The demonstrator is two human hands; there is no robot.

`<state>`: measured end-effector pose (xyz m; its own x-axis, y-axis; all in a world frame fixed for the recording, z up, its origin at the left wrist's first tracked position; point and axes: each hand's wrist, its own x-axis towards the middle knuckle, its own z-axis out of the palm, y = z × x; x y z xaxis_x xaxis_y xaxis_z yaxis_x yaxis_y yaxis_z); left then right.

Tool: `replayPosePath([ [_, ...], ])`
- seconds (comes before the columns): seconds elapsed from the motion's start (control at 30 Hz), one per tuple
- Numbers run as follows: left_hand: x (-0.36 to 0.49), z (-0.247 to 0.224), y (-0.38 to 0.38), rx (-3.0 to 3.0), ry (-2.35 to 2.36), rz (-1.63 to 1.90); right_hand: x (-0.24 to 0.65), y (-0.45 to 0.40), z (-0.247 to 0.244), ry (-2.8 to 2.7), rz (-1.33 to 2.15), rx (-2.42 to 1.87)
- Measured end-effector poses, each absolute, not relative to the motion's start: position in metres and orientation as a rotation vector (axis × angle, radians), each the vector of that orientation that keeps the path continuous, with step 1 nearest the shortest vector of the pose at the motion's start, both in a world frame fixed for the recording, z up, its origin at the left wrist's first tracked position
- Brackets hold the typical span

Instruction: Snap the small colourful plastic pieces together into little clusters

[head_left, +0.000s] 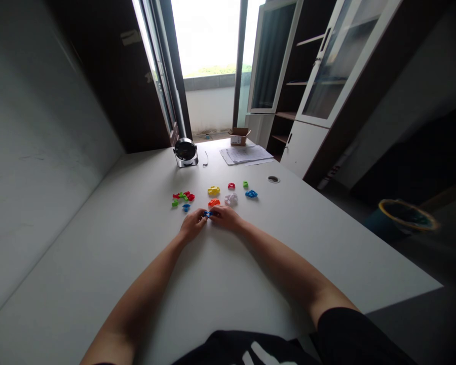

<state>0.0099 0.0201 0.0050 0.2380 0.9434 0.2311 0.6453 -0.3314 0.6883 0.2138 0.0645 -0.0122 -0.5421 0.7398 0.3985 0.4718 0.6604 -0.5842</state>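
Observation:
Between my left hand (193, 224) and my right hand (225, 217) is a small blue plastic piece (207, 214), gripped by the fingertips of both. Just beyond my hands lie an orange piece (214, 202), a whitish cluster (231, 199) and a yellow piece (213, 190). To the left are another blue piece (186, 207), a green piece (175, 203) and a red-and-green group (184, 196). On the right side sit a red piece (231, 186), a green piece (245, 184) and a larger blue piece (251, 193). The pieces are too small to tell their exact kind.
A round black-and-silver device (186, 152) stands at the back of the white table (137, 203). Papers (247, 154) and an opened cardboard box (238, 137) are at the far right. A cable hole (273, 179) opens in the tabletop. Beyond the right edge is a bin (395, 218).

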Motion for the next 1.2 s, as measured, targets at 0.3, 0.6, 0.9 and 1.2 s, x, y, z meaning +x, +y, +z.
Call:
replayPosePath([
  [0.3, 0.0093, 0.0062, 0.0204, 2.072, 1.428, 0.881, 0.2138, 0.066, -0.0151, -2.235, 0.538, -0.912],
  [0.6, 0.01, 0.0077, 0.0197, 2.083, 1.456, 0.855, 0.2133, 0.0652, -0.0133, -2.24, 0.525, -0.897],
  [0.9, 0.0092, 0.0077, 0.0193, 2.096, 1.46, 0.855, 0.2126, 0.0631, -0.0091, -2.248, 0.526, -0.896],
  [1.2, 0.0073, 0.004, 0.0214, 2.067, 1.441, 0.881, 0.2116, 0.0656, -0.0128, -2.238, 0.538, -0.89],
])
